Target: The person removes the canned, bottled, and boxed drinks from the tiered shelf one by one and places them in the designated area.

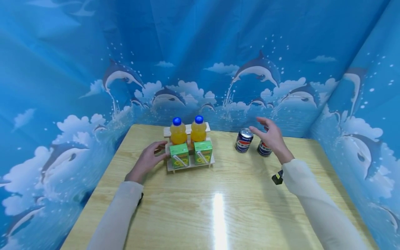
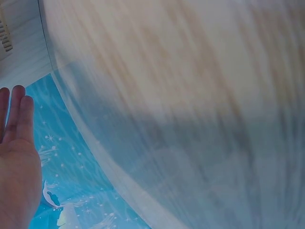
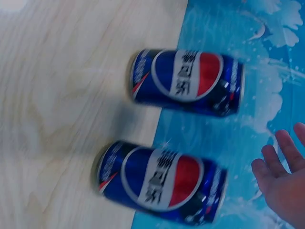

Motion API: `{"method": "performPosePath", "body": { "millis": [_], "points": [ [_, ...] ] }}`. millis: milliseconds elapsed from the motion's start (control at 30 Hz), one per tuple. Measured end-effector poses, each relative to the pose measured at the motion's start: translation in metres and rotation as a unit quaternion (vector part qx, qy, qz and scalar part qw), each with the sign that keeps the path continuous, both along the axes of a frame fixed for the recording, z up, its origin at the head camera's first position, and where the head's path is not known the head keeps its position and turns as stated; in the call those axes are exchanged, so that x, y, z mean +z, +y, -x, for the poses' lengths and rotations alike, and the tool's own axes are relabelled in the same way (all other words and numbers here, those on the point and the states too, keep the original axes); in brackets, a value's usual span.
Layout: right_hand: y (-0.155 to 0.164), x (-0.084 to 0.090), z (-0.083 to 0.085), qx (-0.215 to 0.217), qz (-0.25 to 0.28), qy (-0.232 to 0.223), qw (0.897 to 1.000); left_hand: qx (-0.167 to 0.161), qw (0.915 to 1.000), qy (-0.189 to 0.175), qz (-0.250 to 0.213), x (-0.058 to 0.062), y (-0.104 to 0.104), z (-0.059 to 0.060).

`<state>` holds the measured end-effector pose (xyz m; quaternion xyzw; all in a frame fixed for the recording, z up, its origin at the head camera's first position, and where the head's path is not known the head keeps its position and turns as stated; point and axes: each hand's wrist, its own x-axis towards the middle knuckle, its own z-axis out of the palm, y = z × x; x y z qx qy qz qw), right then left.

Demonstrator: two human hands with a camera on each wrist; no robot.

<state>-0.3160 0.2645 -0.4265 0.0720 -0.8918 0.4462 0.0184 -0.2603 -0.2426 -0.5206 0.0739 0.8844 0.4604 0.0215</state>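
A small wooden rack point(image 1: 190, 166) stands at the back middle of the table. It carries two orange juice bottles point(image 1: 178, 132) with blue caps behind two green juice cartons point(image 1: 179, 155). My left hand point(image 1: 149, 160) rests against the rack's left end; its fingers point(image 2: 16, 112) look straight and hold nothing. Two blue Pepsi cans point(image 1: 243, 140) point(image 1: 264, 149) stand upright to the right of the rack. My right hand point(image 1: 269, 134) hovers just above and between them with fingers spread, touching neither. The right wrist view shows both cans point(image 3: 188, 81) point(image 3: 159, 181) and my fingertips point(image 3: 281, 174) beside them.
The light wooden table point(image 1: 218, 208) is walled on three sides by a blue dolphin-print curtain point(image 1: 200, 62), close behind the rack and the cans. The left wrist view is mostly motion-blurred table surface point(image 2: 181, 95).
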Motion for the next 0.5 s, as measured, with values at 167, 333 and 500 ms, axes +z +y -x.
{"method": "performPosePath", "body": {
  "millis": [167,333,500],
  "points": [
    [-0.018,0.005,0.0,0.026,0.017,-0.002,1.0,-0.003,1.0,0.006,-0.002,-0.002,-0.001,0.0],
    [-0.034,0.008,-0.002,0.046,0.036,-0.005,0.998,-0.004,1.0,0.005,-0.001,-0.003,-0.001,0.0],
    [-0.05,0.009,-0.001,0.061,0.052,0.002,0.997,-0.004,1.0,0.004,0.001,-0.004,-0.001,0.001]
  ]
}}
